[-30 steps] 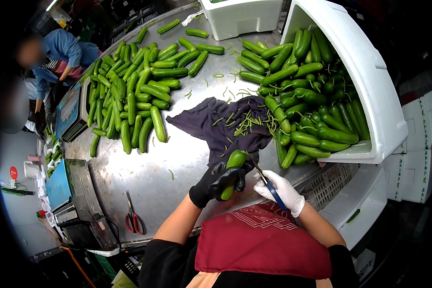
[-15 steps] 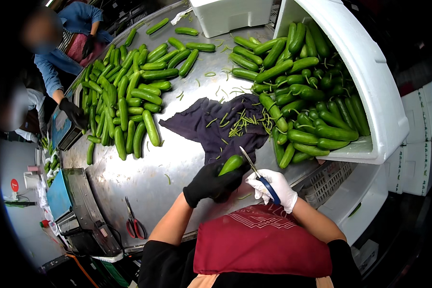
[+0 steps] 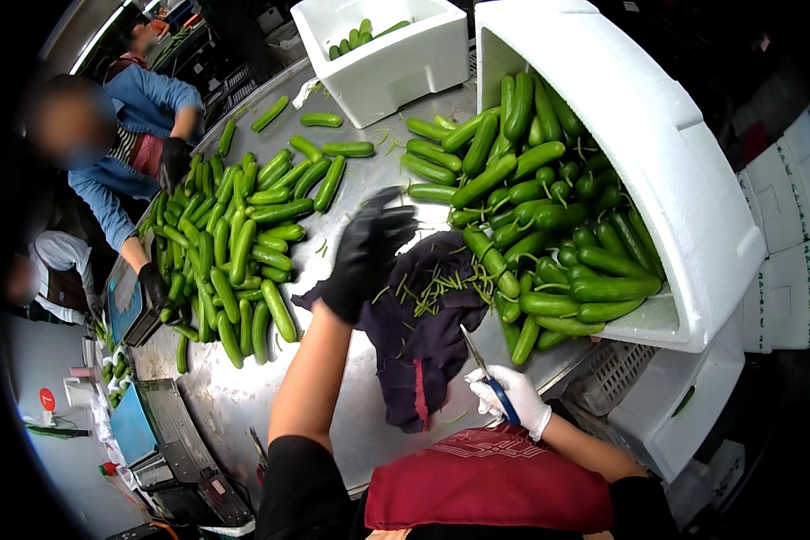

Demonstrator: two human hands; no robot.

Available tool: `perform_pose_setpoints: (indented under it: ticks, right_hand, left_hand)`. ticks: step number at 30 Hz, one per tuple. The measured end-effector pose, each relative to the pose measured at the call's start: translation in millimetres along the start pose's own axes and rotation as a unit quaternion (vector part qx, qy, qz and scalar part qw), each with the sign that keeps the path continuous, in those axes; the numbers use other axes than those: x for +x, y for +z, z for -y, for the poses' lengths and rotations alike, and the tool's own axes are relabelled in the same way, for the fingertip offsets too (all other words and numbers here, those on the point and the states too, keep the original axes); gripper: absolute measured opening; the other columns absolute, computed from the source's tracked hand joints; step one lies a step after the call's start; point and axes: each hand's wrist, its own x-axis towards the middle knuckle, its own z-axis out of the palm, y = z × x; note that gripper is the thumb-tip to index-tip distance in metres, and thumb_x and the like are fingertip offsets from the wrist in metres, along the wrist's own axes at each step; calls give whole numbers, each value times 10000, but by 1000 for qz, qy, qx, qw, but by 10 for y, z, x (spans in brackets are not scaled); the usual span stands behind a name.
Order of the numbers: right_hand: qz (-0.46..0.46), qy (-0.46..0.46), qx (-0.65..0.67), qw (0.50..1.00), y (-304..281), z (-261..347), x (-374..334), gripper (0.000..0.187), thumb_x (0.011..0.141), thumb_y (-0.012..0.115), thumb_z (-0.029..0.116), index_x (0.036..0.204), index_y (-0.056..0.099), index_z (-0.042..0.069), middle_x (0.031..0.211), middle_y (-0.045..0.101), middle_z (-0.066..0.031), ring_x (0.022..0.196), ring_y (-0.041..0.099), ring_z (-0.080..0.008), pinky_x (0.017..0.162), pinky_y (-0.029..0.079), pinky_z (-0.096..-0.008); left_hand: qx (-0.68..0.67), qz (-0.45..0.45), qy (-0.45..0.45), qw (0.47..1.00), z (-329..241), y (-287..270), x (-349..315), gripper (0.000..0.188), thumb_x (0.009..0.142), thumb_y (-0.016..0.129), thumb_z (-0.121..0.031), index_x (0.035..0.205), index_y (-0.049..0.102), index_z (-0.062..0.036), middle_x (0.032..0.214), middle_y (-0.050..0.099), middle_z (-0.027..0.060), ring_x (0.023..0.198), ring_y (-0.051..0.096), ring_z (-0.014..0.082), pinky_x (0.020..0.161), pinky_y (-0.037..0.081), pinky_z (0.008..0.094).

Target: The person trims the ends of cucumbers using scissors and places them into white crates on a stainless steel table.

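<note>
My left hand (image 3: 367,252), in a black glove, reaches out over the metal table beside a dark purple cloth (image 3: 427,360). Its fingers are stretched out, a little blurred, with no cucumber visible in them. Near my apron, my right hand (image 3: 515,401) in a white glove grips blue-handled scissors (image 3: 479,356), blades pointing up and away. Thin green stem trimmings (image 3: 436,286) are strewn over the cloth. To the left spreads a large pile of cucumbers (image 3: 234,261). On the right, more cucumbers (image 3: 594,261) spill from a tipped white foam box (image 3: 693,180).
Another foam box (image 3: 378,76) stands at the far edge with some cucumbers inside. At left, a co-worker in a blue sleeve (image 3: 103,207) has gloved hands at the pile. A scale (image 3: 180,441) sits lower left; red-handled scissors (image 3: 259,450) lie partly behind my arm.
My left hand has moved up and away from my body, and the cucumber it held is no longer in it. My right hand still grips the scissors. The view has shifted.
</note>
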Motion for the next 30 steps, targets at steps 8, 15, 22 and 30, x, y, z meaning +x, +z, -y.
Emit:
perform_pose_setpoints:
  ticks: [8,15,22,30]
  right_hand:
    - [-14,-19,14,1000,-62,36,-87,225,899,639,72,1122,620,47,728,571,28,585,546,-38,491,402,-180]
    - [-30,-56,-3,998,30,70,-110,275,883,654,57,1154,614,35,744,586,28,607,541,-29,523,424,-182]
    - [-43,-232,-151,960,215,98,71,406,897,622,42,1282,495,17,884,575,16,753,525,-36,643,430,-175]
    - [-100,-353,-189,911,454,154,376,390,872,671,83,1223,513,20,849,611,0,721,546,-40,576,440,-172]
  left_hand:
    - [666,15,141,732,510,769,1256,375,731,708,-410,923,644,-94,874,643,174,804,610,360,711,462,474]
    - [282,10,58,958,335,425,850,238,829,703,-249,924,679,-31,869,676,117,876,632,165,748,481,304]
    - [-304,9,11,952,82,67,-402,546,882,676,-233,1351,423,-112,1212,565,122,1134,561,249,1038,436,403]
    - [-313,15,21,949,396,269,-1357,525,894,645,-213,1367,436,-120,1344,521,80,1287,450,258,1143,292,440]
